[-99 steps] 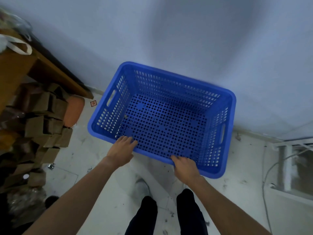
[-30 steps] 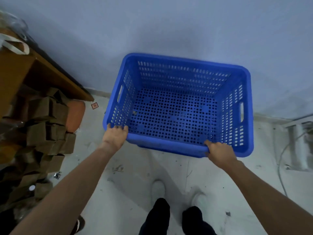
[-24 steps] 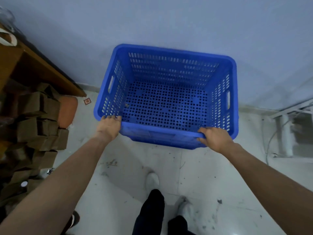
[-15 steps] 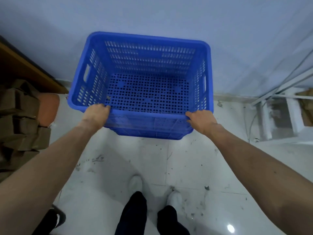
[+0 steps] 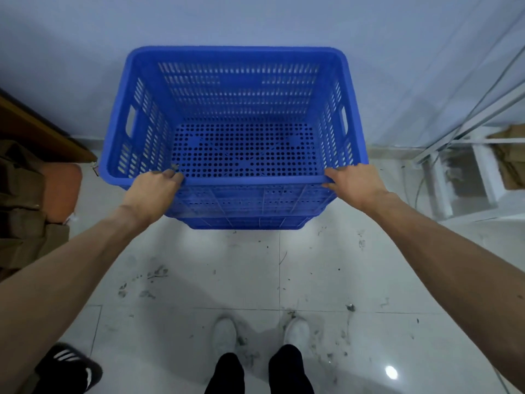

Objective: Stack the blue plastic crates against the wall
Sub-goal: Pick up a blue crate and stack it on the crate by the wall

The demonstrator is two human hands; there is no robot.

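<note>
A blue perforated plastic crate [image 5: 235,86] stands upright and empty, its far side against the pale wall [image 5: 255,21]. Below its near wall a second band of blue crate [image 5: 241,222] shows, so it appears to sit on another crate. My left hand [image 5: 152,187] grips the near rim toward its left corner, fingers curled over the edge. My right hand [image 5: 353,182] grips the same rim toward the right corner. Both arms reach straight forward.
Stacked brown cardboard boxes [image 5: 20,206] and an orange cushion [image 5: 61,191] crowd the left under a wooden table edge [image 5: 34,126]. A white metal frame [image 5: 460,177] with a cable stands at the right. My white shoes [image 5: 224,335] are on scuffed white tiles; a black sandal [image 5: 71,368] lies bottom left.
The crate has turned from skewed to square with the wall. My hands slid outward along the near rim. I have stepped back, so more floor shows.
</note>
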